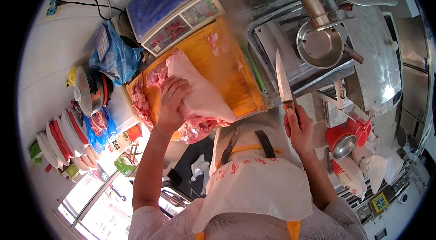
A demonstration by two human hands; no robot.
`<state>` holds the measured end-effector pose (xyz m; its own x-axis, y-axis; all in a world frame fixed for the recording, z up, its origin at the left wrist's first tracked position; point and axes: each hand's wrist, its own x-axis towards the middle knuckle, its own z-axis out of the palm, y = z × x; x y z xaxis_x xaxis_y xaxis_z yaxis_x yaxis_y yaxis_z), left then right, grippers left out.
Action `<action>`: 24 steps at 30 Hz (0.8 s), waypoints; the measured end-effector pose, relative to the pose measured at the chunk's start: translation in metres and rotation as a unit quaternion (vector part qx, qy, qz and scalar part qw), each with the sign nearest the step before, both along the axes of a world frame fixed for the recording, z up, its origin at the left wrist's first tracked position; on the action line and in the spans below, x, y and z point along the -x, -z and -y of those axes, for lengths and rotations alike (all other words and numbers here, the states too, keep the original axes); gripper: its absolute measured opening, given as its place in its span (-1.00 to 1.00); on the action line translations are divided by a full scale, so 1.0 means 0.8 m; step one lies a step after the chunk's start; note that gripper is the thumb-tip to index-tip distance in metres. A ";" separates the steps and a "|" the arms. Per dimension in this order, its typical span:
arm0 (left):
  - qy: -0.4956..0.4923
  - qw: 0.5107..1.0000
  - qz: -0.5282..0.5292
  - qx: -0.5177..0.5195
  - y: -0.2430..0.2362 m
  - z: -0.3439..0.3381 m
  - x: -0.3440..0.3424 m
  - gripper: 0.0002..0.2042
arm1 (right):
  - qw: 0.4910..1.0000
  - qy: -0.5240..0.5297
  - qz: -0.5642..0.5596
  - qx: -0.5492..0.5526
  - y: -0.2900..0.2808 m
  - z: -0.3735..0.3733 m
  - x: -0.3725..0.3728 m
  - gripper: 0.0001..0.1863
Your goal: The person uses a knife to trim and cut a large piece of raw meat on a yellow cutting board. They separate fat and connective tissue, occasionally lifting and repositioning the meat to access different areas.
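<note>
My left hand [171, 103] grips the near-left part of a large slab of pale-skinned raw meat [202, 94], with red flesh along its ends. The slab lies on an orange cutting board [234, 76], its lower end at the board's near edge. Loose red meat pieces [141, 103] lie left of it, and pink scraps sit farther back. My right hand [296, 126] is closed on the wooden handle of a knife [282, 76], held upright in the picture, blade pointing away from me, off the board's right side.
A scale [168, 1] stands behind the board. Left are a blue bag [113, 54] and a lidded pot [88, 90]. Right are a metal tray [281, 81] under a grinder with a steel pan [319, 47], a metal worktop [377, 63] and red containers [359, 128].
</note>
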<state>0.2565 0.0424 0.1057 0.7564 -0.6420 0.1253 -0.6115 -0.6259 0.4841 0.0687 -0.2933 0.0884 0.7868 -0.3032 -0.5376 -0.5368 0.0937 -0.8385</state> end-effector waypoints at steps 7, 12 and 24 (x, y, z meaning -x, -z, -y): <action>-0.007 1.000 -0.013 0.012 0.005 -0.004 -0.001 -0.82 | 1.000 -0.022 -0.002 0.015 -0.008 -0.002 -0.019 -0.71; -0.007 1.000 -0.017 0.020 0.001 0.004 -0.004 -0.80 | 1.000 -0.018 0.000 0.003 -0.004 -0.004 -0.022 -0.71; -0.024 0.998 -0.014 0.058 0.025 0.058 -0.010 -0.57 | 1.000 -0.016 -0.016 -0.006 -0.004 -0.009 -0.029 -0.72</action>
